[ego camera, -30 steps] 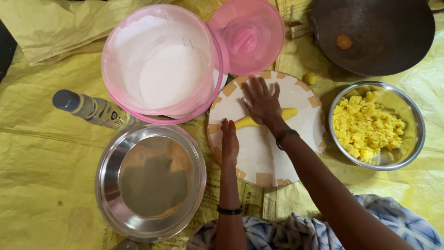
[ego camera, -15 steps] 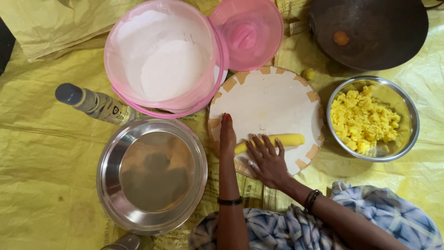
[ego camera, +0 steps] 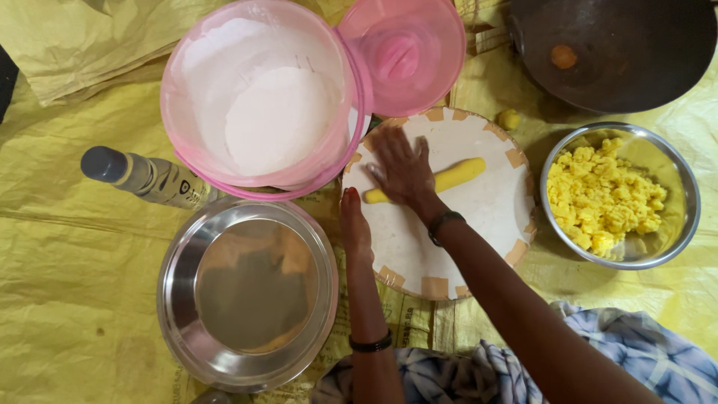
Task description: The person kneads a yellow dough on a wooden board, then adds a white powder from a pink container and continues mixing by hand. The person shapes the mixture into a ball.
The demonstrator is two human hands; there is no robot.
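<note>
While the right hand presses flat: the scene lies on a yellow sheet seen from above
Right hand (ego camera: 402, 168): palm down, fingers spread, lying across the left part of the yellow dough roll; it grips nothing, only presses
Left hand (ego camera: 355, 228): set on edge against the near-left rim of the board, fingers straight and pressed together, touching the board and holding nothing
Yellow dough roll (ego camera: 460, 174): a long thin log lying slantwise on the board, its right end showing free, its left tip peeking out beside the right hand's fingers
Round white board (ego camera: 479, 224): a flat disc with tan taped patches round its rim, in the middle of the scene
Wrists: a dark band on each
Pink tub (ego camera: 262, 97): far left of the board, open, holding white flour, its rim just overlapping the board's far-left edge
Pink lid (ego camera: 404, 56): lying just right of the tub, far from the board
Steel bowl (ego camera: 692, 202): right of the board, holding crumbled yellow dough (ego camera: 598, 198)
Small yellow dough ball (ego camera: 509, 119): on the sheet just beyond the board's far-right edge
Dark pan (ego camera: 636, 52): far right, with one small orange-brown lump inside
Steel plate (ego camera: 247, 292): near left, just beside the left forearm
Bottle (ego camera: 146, 178): lying on its side, left of the tub, dark cap pointing left
Yellow sheet (ego camera: 67, 269): under everything
Blue-and-white patterned cloth (ego camera: 636, 352): near edge, under the arms
</note>
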